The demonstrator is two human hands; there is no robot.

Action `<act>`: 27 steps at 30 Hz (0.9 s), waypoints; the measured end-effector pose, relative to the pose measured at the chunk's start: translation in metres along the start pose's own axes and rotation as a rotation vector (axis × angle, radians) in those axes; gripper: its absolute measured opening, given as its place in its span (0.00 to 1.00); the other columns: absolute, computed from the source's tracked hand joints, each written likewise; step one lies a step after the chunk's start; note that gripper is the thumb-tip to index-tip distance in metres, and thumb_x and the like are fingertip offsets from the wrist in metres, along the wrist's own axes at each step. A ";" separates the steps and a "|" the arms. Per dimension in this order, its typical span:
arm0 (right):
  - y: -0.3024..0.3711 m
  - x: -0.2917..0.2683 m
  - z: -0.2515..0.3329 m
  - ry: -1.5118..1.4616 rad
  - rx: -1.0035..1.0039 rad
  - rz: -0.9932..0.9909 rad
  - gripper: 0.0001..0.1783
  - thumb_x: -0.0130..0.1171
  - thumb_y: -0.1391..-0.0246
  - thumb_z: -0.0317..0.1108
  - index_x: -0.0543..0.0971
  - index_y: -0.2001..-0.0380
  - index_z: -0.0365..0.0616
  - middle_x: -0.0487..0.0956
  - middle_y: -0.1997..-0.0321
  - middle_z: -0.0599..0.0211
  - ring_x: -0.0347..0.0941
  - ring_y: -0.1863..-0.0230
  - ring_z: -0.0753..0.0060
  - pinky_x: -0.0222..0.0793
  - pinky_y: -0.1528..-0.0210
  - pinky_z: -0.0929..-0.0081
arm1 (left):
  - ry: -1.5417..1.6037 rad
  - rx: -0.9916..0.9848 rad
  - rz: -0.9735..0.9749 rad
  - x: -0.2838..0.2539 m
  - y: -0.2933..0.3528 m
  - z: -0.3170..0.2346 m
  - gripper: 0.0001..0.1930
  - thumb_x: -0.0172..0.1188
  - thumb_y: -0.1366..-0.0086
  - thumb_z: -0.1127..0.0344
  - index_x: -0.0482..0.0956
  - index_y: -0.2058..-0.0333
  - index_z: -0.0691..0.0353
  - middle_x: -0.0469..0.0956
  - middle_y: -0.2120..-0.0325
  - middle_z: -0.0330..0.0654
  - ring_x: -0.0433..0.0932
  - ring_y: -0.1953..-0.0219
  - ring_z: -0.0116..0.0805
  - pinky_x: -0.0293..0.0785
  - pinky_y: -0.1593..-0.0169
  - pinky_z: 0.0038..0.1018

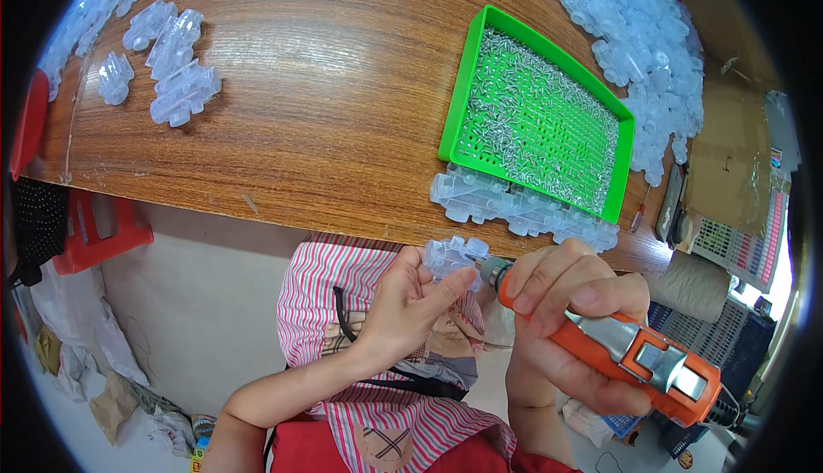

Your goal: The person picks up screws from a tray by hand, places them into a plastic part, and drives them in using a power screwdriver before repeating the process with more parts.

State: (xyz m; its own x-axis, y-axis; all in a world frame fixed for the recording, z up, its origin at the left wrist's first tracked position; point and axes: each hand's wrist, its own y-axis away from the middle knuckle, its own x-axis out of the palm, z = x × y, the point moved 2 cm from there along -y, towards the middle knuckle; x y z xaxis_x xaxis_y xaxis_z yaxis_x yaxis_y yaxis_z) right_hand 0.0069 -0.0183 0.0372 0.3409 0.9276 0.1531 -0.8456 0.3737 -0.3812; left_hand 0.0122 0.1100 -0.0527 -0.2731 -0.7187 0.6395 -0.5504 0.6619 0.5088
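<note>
My left hand (405,303) holds a clear plastic part (449,256) just off the table's front edge, with the thumb along its near side. In my right hand (570,319) is an orange electric screwdriver (617,344), its fingers wrapped round the body. The tool points left, and its tip meets the clear part; whether it sits on a screw is too small to tell. Beyond my hands stands a green tray (474,87) strewn with small silver screws (531,113). More clear plastic parts (514,205) lie in a row against the tray's near side.
A large heap of clear parts (639,53) covers the table's far right. Several loose ones (184,92) lie at the left. A red stool (103,229) stands below the table's left edge. Right of the table are a cardboard box (729,156) and a cone of thread (693,286).
</note>
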 end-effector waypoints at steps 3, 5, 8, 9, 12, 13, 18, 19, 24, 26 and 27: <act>0.002 0.004 -0.002 -0.006 0.009 0.008 0.46 0.49 0.61 0.81 0.71 0.66 0.42 0.70 0.84 0.68 0.66 0.80 0.70 0.68 0.80 0.71 | 0.032 -0.033 -0.021 -0.003 0.000 0.003 0.12 0.57 0.35 0.71 0.64 0.58 0.69 0.78 0.65 0.44 0.79 0.65 0.25 0.77 0.64 0.19; 0.001 0.005 0.000 0.003 0.012 0.014 0.45 0.50 0.61 0.80 0.71 0.67 0.42 0.70 0.84 0.67 0.66 0.80 0.69 0.67 0.79 0.71 | 0.073 -0.020 -0.032 0.001 0.000 0.005 0.12 0.57 0.36 0.73 0.64 0.58 0.69 0.78 0.64 0.46 0.79 0.63 0.26 0.78 0.61 0.20; 0.002 0.009 0.000 0.000 0.018 0.021 0.45 0.53 0.62 0.79 0.71 0.68 0.41 0.71 0.83 0.66 0.67 0.80 0.68 0.67 0.79 0.70 | -0.015 0.024 -0.082 0.001 0.000 0.008 0.12 0.57 0.36 0.76 0.63 0.58 0.70 0.78 0.64 0.46 0.79 0.62 0.27 0.78 0.60 0.20; 0.001 0.010 0.000 0.001 0.020 0.023 0.45 0.53 0.62 0.79 0.71 0.69 0.41 0.71 0.83 0.65 0.67 0.80 0.67 0.67 0.79 0.70 | -0.013 0.023 -0.084 0.002 0.001 0.008 0.12 0.57 0.36 0.76 0.63 0.58 0.70 0.78 0.64 0.46 0.79 0.62 0.27 0.78 0.60 0.20; -0.004 0.003 0.000 0.045 0.001 0.126 0.45 0.54 0.63 0.78 0.71 0.69 0.40 0.71 0.83 0.65 0.67 0.79 0.67 0.67 0.79 0.70 | 0.049 0.051 -0.092 0.007 0.001 0.005 0.12 0.56 0.36 0.77 0.63 0.59 0.70 0.78 0.64 0.46 0.79 0.61 0.26 0.78 0.59 0.21; -0.005 0.001 0.002 0.089 -0.021 0.224 0.45 0.55 0.63 0.78 0.71 0.69 0.40 0.72 0.82 0.65 0.68 0.79 0.67 0.68 0.79 0.70 | 0.010 0.058 -0.082 0.008 0.000 0.004 0.11 0.56 0.36 0.77 0.63 0.59 0.69 0.78 0.63 0.46 0.78 0.61 0.26 0.78 0.59 0.20; 0.003 0.010 -0.006 0.095 -0.052 0.184 0.45 0.54 0.62 0.78 0.71 0.68 0.40 0.72 0.82 0.65 0.68 0.79 0.67 0.68 0.78 0.70 | -0.065 0.037 -0.102 -0.003 0.001 0.011 0.11 0.57 0.36 0.77 0.63 0.59 0.68 0.78 0.63 0.44 0.78 0.61 0.24 0.77 0.59 0.18; 0.003 0.011 -0.006 0.115 -0.056 0.222 0.45 0.54 0.62 0.78 0.70 0.68 0.40 0.71 0.83 0.65 0.68 0.79 0.67 0.68 0.78 0.70 | -0.030 0.054 -0.092 -0.005 0.001 0.014 0.11 0.57 0.36 0.76 0.63 0.60 0.68 0.78 0.64 0.44 0.78 0.62 0.23 0.76 0.60 0.17; -0.010 0.003 0.015 -0.107 0.039 -0.038 0.46 0.52 0.56 0.75 0.70 0.62 0.36 0.71 0.80 0.65 0.66 0.77 0.70 0.68 0.75 0.71 | -0.028 -0.012 -0.043 0.008 0.003 0.001 0.11 0.57 0.35 0.71 0.65 0.58 0.66 0.78 0.63 0.42 0.76 0.63 0.21 0.75 0.61 0.17; -0.021 -0.004 0.029 -0.135 0.001 -0.073 0.49 0.50 0.58 0.78 0.69 0.61 0.33 0.73 0.79 0.64 0.68 0.76 0.70 0.70 0.71 0.71 | -0.010 0.020 -0.100 0.007 0.007 -0.001 0.13 0.57 0.34 0.67 0.67 0.54 0.66 0.77 0.61 0.40 0.75 0.60 0.19 0.73 0.58 0.19; -0.026 -0.008 0.030 -0.059 -0.030 -0.084 0.47 0.47 0.54 0.76 0.70 0.62 0.34 0.71 0.82 0.64 0.67 0.78 0.70 0.69 0.73 0.71 | 0.032 -0.078 -0.081 0.008 0.012 -0.010 0.16 0.58 0.34 0.66 0.68 0.52 0.66 0.76 0.59 0.39 0.73 0.57 0.19 0.71 0.54 0.22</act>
State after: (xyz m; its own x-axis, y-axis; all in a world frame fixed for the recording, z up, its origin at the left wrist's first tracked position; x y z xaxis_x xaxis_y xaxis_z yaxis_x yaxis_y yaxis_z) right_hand 0.0135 -0.0355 0.0727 0.3843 0.8919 0.2384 -0.8021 0.4504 -0.3922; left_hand 0.0113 0.1146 -0.0354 -0.2036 -0.7643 0.6119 -0.5065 0.6171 0.6023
